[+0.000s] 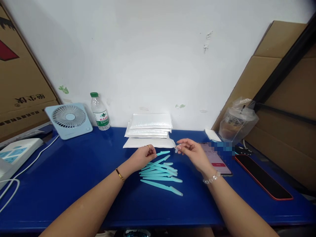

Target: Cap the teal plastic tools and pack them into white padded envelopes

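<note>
My left hand (145,155) is closed around the handle of a turquoise eyebrow razor (163,153), its blade end pointing right. In my right hand (191,149), thumb and fingers pinch a small translucent blade cap (177,148); a short gap lies between it and the razor's tip. Below my hands several more turquoise eyebrow razors (160,177) lie loosely piled, most with blade ends to the right. One razor (161,187) rests apart at the front of the pile. Behind my hands white padded mailers (149,142) are stacked against the wall.
A light blue fan (70,120) and a water bottle (100,113) stand at the back left. A white power strip (17,153) with cables is far left. Two phones, one lit (219,161) and one dark with a red edge (264,177), lie right, near a bagged drink cup (234,121).
</note>
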Available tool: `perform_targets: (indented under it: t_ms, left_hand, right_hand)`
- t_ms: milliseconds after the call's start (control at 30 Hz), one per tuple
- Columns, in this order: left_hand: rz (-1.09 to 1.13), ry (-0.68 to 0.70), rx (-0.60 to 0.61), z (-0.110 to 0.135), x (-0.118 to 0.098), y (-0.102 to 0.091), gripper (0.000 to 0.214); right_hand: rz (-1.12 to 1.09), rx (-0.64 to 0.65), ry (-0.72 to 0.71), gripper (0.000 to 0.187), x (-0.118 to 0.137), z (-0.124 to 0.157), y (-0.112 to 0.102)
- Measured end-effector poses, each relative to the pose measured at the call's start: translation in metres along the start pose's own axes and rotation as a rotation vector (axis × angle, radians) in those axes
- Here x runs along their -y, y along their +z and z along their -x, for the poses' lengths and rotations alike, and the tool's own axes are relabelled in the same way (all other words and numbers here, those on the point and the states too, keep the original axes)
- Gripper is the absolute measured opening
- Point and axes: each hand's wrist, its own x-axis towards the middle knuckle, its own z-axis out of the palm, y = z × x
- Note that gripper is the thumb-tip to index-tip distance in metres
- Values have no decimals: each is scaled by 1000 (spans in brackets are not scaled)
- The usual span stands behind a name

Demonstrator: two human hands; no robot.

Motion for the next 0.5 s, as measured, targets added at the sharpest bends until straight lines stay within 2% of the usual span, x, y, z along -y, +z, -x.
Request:
perform_targets:
  t_ms: [200, 367, 500]
  left_hand:
    - [4, 6, 7, 0, -2, 0, 25]
    - [36, 7, 12, 1, -4, -1, 26]
    - [49, 16, 16, 1, -5, 1, 26]
  right_hand:
    - [-89, -18, 88, 29, 0, 2, 4]
    - [-97, -35, 90, 32, -1, 3, 12]
    - [-79, 7, 103, 34, -2, 3, 18]
